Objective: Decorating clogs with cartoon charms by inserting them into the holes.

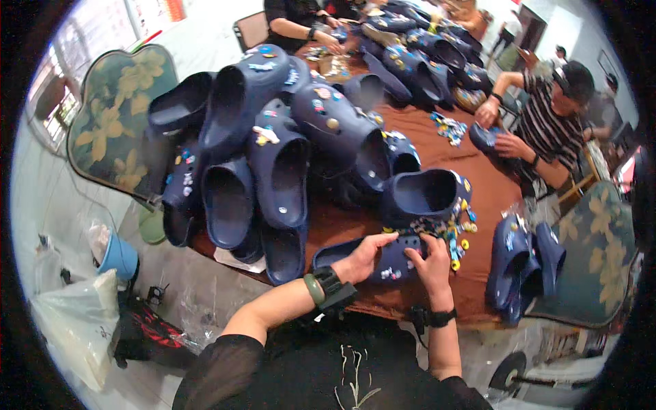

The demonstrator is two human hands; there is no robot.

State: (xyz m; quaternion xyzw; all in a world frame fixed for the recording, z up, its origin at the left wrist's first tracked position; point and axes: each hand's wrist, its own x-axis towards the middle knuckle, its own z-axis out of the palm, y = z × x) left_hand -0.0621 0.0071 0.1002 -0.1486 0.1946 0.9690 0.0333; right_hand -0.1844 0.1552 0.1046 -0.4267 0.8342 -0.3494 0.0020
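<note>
1. while our left forearm (273,307) slants up and rightward from the bottom of the frame, our right forearm (445,345) stands nearly upright, so both hands meet just below centre.
2. our left hand (362,260) grips a navy clog (393,263), its thumb stretched along the top and its other fingers mostly hidden; a green bangle (314,288) circles that wrist.
3. our right hand (433,263) is bent over the toe end, thumb crooked onto the holed upper, forefinger curled near the far edge, a small gap between them; whether it pinches anything, we cannot tell.
4. the clog lies sideways at lower centre, toe to the right, on a brown cloth (471,294).
5. just beyond our right hand we see loose colourful charms (465,244); heaped clogs (280,157) fill the upper left.
</note>
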